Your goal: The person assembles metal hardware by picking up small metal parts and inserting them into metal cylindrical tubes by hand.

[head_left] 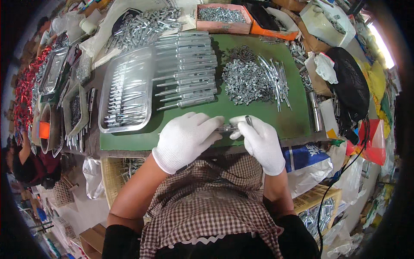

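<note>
Both my hands wear white knitted gloves and meet near the front edge of the green work mat [194, 140]. My left hand [188, 138] is closed round a slim screwdriver-like tool [226, 128] with a clear handle; its thin shaft seems to poke out on the left. With bent fingers, my right hand [261, 140] grips the handle's right end. A small metal cylinder [248, 120] stands up between the right fingers; whether it is part of the tool I cannot tell. Beyond my hands, several similar clear-handled tools [194, 71] lie in a column, shafts pointing left.
A clear plastic tray [148, 93] of thin metal shafts sits left on the mat. Small metal parts [246, 82] are heaped to the right, beside long rods [278, 82]. Behind stand a pink box [250, 28] and a pile of metal pieces [146, 28]. A metal tube [316, 112] lies right.
</note>
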### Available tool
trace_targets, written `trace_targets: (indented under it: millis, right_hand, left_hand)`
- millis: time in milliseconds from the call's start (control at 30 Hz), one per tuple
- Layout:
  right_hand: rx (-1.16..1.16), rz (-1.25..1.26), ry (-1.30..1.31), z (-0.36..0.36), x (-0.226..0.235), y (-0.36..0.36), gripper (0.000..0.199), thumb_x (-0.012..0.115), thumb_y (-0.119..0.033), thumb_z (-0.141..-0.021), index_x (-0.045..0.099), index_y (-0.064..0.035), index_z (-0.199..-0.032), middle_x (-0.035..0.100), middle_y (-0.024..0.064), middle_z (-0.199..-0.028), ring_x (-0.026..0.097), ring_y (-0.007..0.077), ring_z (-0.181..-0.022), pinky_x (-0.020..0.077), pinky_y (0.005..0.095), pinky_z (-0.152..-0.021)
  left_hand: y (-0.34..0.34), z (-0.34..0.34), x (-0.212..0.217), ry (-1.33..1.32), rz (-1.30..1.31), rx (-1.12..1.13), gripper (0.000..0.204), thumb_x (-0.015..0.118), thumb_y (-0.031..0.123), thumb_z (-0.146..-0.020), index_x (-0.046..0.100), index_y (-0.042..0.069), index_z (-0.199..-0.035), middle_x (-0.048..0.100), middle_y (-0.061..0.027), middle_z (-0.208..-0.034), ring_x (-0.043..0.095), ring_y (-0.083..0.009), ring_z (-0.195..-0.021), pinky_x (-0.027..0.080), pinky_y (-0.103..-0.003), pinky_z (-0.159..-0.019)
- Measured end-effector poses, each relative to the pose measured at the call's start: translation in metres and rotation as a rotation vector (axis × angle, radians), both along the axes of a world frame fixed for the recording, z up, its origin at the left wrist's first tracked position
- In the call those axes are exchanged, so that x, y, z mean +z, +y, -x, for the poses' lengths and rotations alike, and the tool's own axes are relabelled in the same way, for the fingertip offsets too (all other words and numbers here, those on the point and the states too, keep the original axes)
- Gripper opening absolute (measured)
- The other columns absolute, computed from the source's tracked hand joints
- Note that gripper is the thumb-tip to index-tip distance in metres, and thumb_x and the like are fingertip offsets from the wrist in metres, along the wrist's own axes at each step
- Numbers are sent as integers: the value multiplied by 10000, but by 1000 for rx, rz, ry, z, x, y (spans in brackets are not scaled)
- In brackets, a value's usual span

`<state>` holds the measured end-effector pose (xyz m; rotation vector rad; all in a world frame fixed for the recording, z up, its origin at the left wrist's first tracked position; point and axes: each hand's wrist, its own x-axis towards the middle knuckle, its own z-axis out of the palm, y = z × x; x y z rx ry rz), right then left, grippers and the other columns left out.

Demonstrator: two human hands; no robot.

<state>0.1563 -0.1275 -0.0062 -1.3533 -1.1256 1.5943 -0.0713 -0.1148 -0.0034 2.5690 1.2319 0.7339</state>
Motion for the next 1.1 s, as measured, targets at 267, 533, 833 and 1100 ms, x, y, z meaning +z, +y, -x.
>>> trace_targets:
  millis: [267,533,833,1100]
  right_hand:
    - [84,-274,-292,-8,-10,1,190,663,-162,-1013,674,25,-982,660,63,-783,603,100,-724,494,289,-687]
    - [-23,-809,-836,-27,-19,40,158,687,-122,-947,745,-57,-1079,718,125,-989,706,308,-909,545,398,-807]
    - [201,-904,-1228,-25,-13,102,116,665,-192,-905,692,-92,-958,672,134,-953,697,352,-870,554,473,-743]
    - [73,-927,-1071,-32,-17,88,116,661,-180,-895,699,-93,-963,675,143,-992,692,370,-872,556,481,-769]
  left_hand:
    - [-4,-9,-7,-56,133,36,326,740,154,-876,735,229,-1193,679,-58,-880,696,-286,-753,568,-397,-659]
    - [-17,-23,-13,86,25,133,266,726,146,-865,728,224,-1119,616,-66,-832,668,-288,-691,548,-407,-603]
    - [-19,-34,-17,140,28,174,197,708,161,-887,716,231,-1072,579,-67,-862,649,-288,-647,523,-416,-551]
    - [-16,-33,-19,132,15,180,193,707,179,-892,716,237,-1076,576,-73,-850,648,-296,-635,528,-425,-552]
